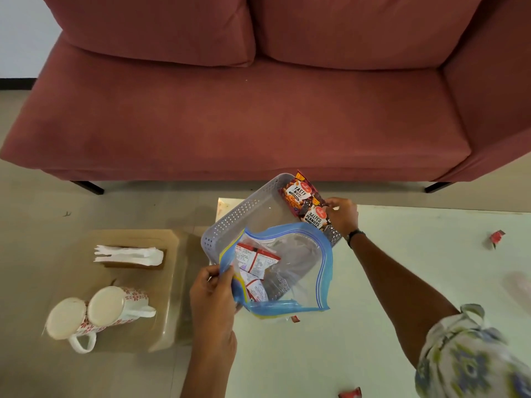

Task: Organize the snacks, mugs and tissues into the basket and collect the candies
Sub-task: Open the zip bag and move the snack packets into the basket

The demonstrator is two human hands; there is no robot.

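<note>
A grey perforated basket sits at the white table's far left corner. My right hand grips two nut packets, "Tasty Nuts" and "Salted Peanuts", against the basket's far right wall. My left hand pinches the left rim of an open zip bag with blue edges, which holds several red and white sachets and overlaps the basket's near side. Red candies lie on the table: one at the right, one at the near edge, a small one beside the bag.
A low glass side table at the left carries a tissue holder with white tissues and two red-patterned white mugs lying against each other. A dark pink sofa stands beyond. A pale blurred object lies at the table's right edge.
</note>
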